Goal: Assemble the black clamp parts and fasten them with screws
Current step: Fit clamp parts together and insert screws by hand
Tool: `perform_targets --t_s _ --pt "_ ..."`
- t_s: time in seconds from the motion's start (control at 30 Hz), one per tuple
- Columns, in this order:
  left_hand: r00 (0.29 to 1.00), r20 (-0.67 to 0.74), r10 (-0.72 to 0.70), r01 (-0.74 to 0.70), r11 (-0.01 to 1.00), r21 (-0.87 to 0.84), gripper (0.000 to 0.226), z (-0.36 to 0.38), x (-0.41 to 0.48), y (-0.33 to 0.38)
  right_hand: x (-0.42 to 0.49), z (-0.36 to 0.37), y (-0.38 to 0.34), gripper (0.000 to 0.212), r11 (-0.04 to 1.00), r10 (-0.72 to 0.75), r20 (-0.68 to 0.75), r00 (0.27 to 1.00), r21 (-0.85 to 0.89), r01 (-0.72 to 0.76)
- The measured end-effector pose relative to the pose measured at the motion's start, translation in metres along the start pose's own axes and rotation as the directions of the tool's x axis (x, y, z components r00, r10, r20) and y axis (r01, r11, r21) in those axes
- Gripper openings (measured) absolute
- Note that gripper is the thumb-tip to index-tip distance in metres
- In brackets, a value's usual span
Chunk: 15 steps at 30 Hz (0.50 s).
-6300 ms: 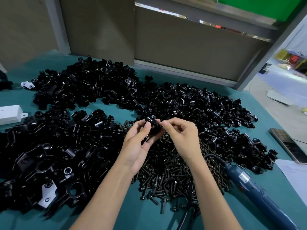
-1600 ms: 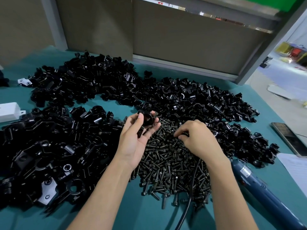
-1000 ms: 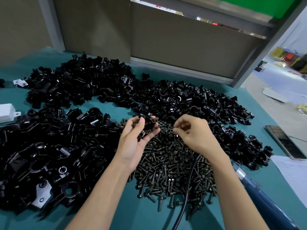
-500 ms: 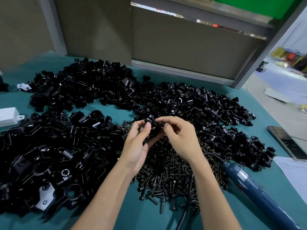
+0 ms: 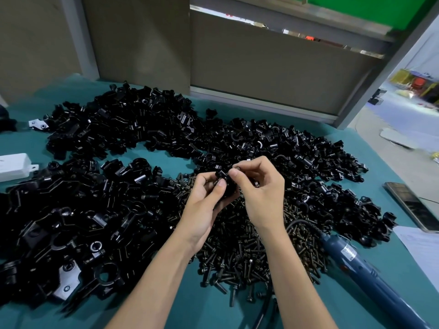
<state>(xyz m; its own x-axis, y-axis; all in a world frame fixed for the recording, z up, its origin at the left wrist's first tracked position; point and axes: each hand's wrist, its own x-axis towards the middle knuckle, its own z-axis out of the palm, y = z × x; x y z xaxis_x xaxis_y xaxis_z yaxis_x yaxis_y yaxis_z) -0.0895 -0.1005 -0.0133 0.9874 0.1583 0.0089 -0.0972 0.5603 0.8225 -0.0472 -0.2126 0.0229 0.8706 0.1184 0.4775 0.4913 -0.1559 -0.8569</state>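
Note:
My left hand (image 5: 204, 205) grips a small black clamp (image 5: 226, 186) above the middle of the table, thumb and fingers curled round it. My right hand (image 5: 259, 188) meets it from the right, and its thumb and forefinger pinch a screw at the clamp's top; the screw is almost hidden by the fingertips. Below both hands lies a heap of dark screws (image 5: 247, 248). Loose black clamp parts (image 5: 133, 129) lie in large piles on the far and left side of the table.
A blue electric screwdriver (image 5: 361, 264) lies at the right on the teal table (image 5: 180, 302), its cable running under my right arm. A phone (image 5: 413, 205) and a paper sheet (image 5: 425, 248) lie at the right edge. A white box (image 5: 14, 166) sits far left.
My right hand picked a screw from the heap and came up to the clamp held in my left hand. Both hands now meet at the clamp.

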Motion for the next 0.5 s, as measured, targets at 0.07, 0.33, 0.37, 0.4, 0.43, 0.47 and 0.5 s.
perform_targets --t_s 0.07,0.33,0.37,0.4,0.43,0.47,0.5 --pt "1.0 0.006 0.009 -0.009 1.0 0.011 0.022 0.001 -0.001 0.0 0.0 0.003 0.001 0.011 0.999 0.014 0.014 1.0 -0.031 -0.014" --pt "1.0 -0.016 0.025 -0.024 0.997 0.072 0.016 0.001 -0.004 0.003 -0.001 0.001 0.005 0.009 0.998 0.031 0.069 0.997 -0.062 -0.026" --pt "1.0 -0.016 0.02 -0.019 0.997 0.069 0.016 0.001 -0.004 0.003 -0.002 0.0 0.004 0.008 0.998 0.031 0.08 0.996 -0.056 -0.026" --pt "1.0 -0.014 0.013 -0.012 0.999 0.048 0.016 0.001 -0.004 0.003 -0.002 -0.001 0.002 0.008 0.998 0.033 0.099 0.995 -0.053 -0.028" --pt "1.0 -0.013 0.003 -0.003 1.0 0.009 0.018 0.001 -0.004 0.004 -0.002 -0.003 -0.001 0.011 0.998 0.033 0.121 0.992 -0.064 -0.026" --pt "1.0 -0.016 -0.008 0.007 0.999 -0.039 0.021 0.002 -0.004 0.005 -0.004 -0.007 -0.005 0.016 0.995 0.025 0.137 0.99 -0.095 -0.012" --pt "1.0 -0.022 -0.019 0.016 0.996 -0.093 0.027 0.002 -0.004 0.006 -0.005 -0.012 -0.008 0.023 0.99 0.017 0.139 0.99 -0.139 0.002"
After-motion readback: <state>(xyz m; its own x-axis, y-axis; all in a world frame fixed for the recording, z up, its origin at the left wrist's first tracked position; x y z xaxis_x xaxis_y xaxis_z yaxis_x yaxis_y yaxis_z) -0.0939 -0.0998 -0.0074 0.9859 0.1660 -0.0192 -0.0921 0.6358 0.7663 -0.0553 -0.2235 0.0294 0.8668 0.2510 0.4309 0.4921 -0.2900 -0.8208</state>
